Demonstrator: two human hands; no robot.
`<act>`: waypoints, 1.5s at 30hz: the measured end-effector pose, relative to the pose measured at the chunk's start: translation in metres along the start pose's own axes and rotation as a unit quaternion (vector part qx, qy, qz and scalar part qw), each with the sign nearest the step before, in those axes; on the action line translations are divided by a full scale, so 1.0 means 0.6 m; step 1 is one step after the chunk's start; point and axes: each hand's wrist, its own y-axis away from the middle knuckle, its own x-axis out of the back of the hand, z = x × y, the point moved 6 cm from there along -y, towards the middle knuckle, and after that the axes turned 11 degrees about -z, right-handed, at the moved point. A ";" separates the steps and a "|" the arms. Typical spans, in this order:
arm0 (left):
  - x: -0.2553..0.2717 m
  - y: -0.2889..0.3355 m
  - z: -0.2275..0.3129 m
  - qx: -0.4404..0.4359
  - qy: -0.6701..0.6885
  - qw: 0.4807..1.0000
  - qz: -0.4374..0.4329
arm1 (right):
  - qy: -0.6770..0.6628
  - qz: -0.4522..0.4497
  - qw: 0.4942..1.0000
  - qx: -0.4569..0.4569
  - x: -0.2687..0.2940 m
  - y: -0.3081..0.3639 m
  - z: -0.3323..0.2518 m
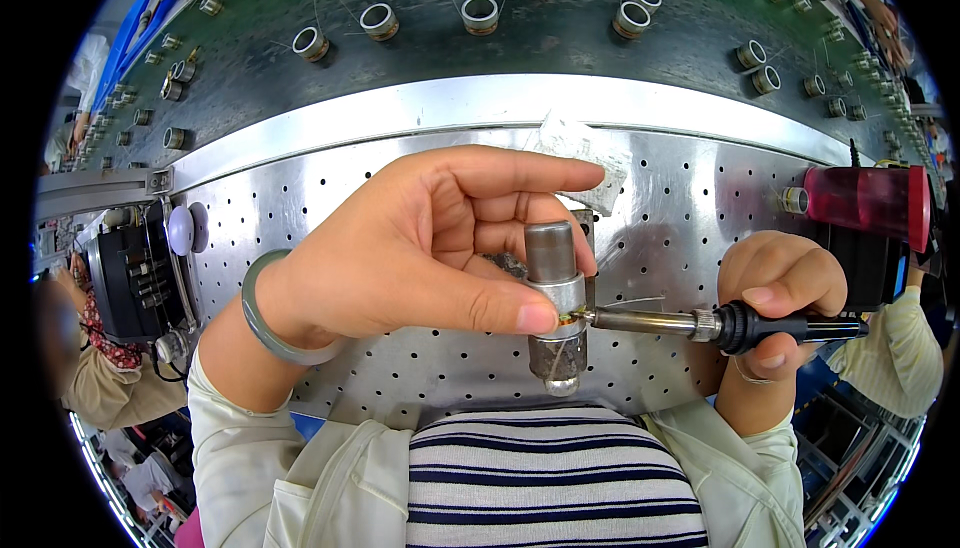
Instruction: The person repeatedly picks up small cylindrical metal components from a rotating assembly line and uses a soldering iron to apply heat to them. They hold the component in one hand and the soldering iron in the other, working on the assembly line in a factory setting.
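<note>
A grey metal cylinder (553, 293) sits pinched in the left hand (420, 248); the right hand (780, 298), clamped on a black-handled soldering iron (700, 324), touches its tip to the cylinder's side, seemingly mid-solder; steadiness matters next.

Bright, even overhead light on my feed, no dim patches. Strong glare on the curved polished steel rail (480, 98) and softer sheen across the perforated metal worktop (690, 208). Short soft shadows sit under the left hand (420, 248) and right hand (775, 293), falling toward me. Centre is sharp: the grey metal cylinder (553, 293) and the black-handled soldering iron (720, 325) read crisp. Heavy fisheye bend, straight edges bow outward, black vignette in all corners. Rim detail is smeared and soft; small silver rings on the green belt (480, 14) shrink and blur toward the sides.
</note>
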 end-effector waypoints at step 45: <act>-0.007 -0.007 -0.001 0.024 0.032 0.999 0.003 | -0.049 0.042 0.998 -0.021 0.006 0.004 -0.001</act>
